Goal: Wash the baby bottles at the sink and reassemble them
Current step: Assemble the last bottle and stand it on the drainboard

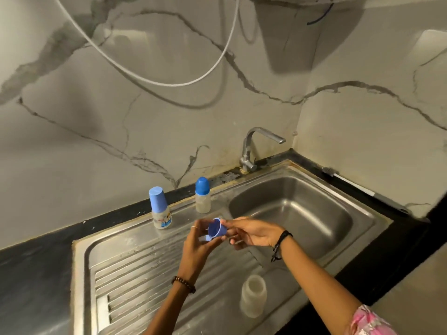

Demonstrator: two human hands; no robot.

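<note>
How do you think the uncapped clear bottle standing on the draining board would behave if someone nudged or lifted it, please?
The clear bottle looks empty and made of plastic, so it is probably light. It stands upright on the ridged draining board, so a sideways nudge might tip it; being round, it would then likely roll. The steel may be wet, so it could also slide.

- Dim, warm light from above; soft glare on the steel sink (302,204).
- Hose (154,79) shadow on the wall (72,131).
- Edges bend; hands slightly blurred.

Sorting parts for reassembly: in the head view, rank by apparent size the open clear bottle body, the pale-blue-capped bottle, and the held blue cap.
1-2. Open clear bottle body and pale-blue-capped bottle: alike; nearness inflates the body.
3. Held blue cap.
</note>
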